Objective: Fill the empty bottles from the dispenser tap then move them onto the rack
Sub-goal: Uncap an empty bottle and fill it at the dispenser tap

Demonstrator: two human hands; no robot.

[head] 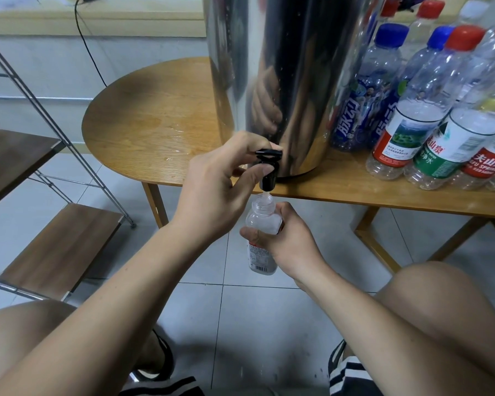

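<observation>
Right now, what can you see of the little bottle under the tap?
The small clear plastic bottle is uncapped, its white label showing a red band and barcode. The right hand grips its middle, holding it nearly upright below the edge of the wooden table, mouth under the black tap, where a thin stream enters.

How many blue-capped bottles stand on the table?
2. First bottle beside the dispenser; second bottle just right of it, behind a red-capped bottle. More may hide off-frame.
</observation>
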